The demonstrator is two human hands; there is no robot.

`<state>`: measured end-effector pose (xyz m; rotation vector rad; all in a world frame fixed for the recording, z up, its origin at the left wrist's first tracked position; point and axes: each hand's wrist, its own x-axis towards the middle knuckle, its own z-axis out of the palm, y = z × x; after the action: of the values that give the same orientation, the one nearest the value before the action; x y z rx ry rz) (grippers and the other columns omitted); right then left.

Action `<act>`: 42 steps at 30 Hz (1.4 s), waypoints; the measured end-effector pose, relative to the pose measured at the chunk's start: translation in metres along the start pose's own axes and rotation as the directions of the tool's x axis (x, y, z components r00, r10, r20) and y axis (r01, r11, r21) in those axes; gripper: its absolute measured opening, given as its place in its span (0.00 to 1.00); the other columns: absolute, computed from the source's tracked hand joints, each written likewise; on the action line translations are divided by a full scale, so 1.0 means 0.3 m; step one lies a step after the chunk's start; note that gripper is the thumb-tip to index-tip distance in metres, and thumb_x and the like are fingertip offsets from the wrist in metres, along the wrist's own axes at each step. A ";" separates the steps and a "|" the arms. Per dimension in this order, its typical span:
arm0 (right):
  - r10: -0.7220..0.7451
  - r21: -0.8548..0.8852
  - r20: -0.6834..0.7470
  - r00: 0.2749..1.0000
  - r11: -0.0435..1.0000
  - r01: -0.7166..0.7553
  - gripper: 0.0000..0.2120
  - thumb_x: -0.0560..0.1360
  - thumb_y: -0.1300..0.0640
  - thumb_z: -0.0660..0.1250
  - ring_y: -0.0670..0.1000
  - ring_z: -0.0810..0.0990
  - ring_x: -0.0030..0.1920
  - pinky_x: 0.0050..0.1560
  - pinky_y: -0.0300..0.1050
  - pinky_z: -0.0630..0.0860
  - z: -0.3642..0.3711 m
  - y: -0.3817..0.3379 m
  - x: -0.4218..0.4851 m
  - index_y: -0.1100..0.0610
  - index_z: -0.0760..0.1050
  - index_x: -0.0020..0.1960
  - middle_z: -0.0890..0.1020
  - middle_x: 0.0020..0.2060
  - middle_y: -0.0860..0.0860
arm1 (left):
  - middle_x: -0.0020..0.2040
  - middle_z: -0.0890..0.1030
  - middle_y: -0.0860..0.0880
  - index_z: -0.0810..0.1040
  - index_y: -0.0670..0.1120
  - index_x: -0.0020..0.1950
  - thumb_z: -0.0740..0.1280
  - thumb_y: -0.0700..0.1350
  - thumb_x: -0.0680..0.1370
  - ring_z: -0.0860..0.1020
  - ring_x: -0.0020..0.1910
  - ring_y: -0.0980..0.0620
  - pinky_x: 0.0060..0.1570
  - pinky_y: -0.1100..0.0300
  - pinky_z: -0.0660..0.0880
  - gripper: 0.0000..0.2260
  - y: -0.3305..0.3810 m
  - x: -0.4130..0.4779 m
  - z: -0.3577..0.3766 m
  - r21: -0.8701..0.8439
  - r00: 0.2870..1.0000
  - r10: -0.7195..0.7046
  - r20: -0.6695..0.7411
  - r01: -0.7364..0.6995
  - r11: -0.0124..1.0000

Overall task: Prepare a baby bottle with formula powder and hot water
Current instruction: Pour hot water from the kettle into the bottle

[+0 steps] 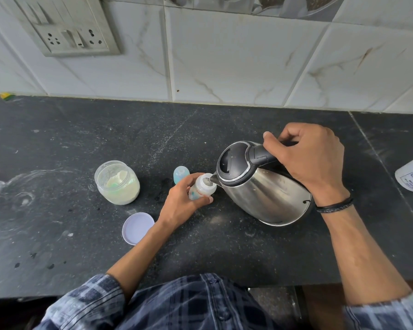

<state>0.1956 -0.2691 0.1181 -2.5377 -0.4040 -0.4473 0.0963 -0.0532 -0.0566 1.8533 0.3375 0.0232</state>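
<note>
**A:** On the dark counter, centre: where's the bottle?

**B:** baby bottle (202, 188) stands open-mouthed on the black countertop (57, 144), slightly tilted. My left hand (181, 203) is wrapped around its body, fingers closed on it.

**A:** Kettle?

**B:** My right hand (312, 160) grips the black handle of the steel kettle (262, 186), fist closed round it. Kettle is tipped left, spout sitting right at the bottle's mouth. Can't tell whether water is flowing; too small to see.

**A:** Kettle lid?

**B:** Black lid is down.

**A:** What's around the bottle?

**B:** Blue-tinted bottle cap (181, 174) just behind my left hand, upright on the counter. Left of that, open clear jar (117, 185) with pale formula powder inside and something green in the powder. Its white lid (138, 227) lies flat nearer me, just beside my left wrist.

**A:** Anything further out?

**B:** White container (411, 178) at the right edge, cut off by the frame, well apart from the kettle. Socket panel (67, 27) on the tiled wall, upper left. Black band (334, 206) on my right wrist.
</note>
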 end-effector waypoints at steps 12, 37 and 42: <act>-0.003 -0.003 0.012 1.000 1.000 0.003 0.19 0.74 0.40 0.70 0.49 0.79 0.33 0.38 0.43 0.69 -0.004 -0.003 0.005 0.53 0.80 0.34 0.81 0.28 0.44 | 0.60 0.82 0.62 0.77 0.59 0.65 0.80 0.45 0.70 0.80 0.59 0.60 0.61 0.62 0.74 0.27 -0.003 0.002 0.004 0.002 1.000 -0.002 0.004 0.002 1.000; 0.000 -0.017 0.003 1.000 1.000 0.000 0.20 0.74 0.40 0.70 0.49 0.78 0.32 0.35 0.42 0.65 0.006 -0.001 0.003 0.54 0.78 0.33 0.80 0.27 0.45 | 0.58 0.83 0.61 0.78 0.59 0.65 0.81 0.46 0.69 0.80 0.59 0.59 0.63 0.59 0.75 0.26 -0.012 0.003 0.006 -0.005 1.000 0.005 -0.005 -0.005 1.000; -0.010 -0.015 0.006 1.000 1.000 0.010 0.19 0.74 0.40 0.70 0.47 0.78 0.31 0.35 0.41 0.66 0.006 -0.003 0.003 0.54 0.79 0.33 0.80 0.27 0.44 | 0.58 0.83 0.62 0.78 0.59 0.64 0.81 0.45 0.70 0.80 0.57 0.62 0.61 0.63 0.75 0.26 -0.010 0.001 0.005 -0.007 1.000 0.006 -0.007 -0.006 1.000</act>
<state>0.1963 -0.2672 0.1174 -2.5532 -0.4166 -0.4488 0.0962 -0.0538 -0.0599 1.8473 0.3364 0.0351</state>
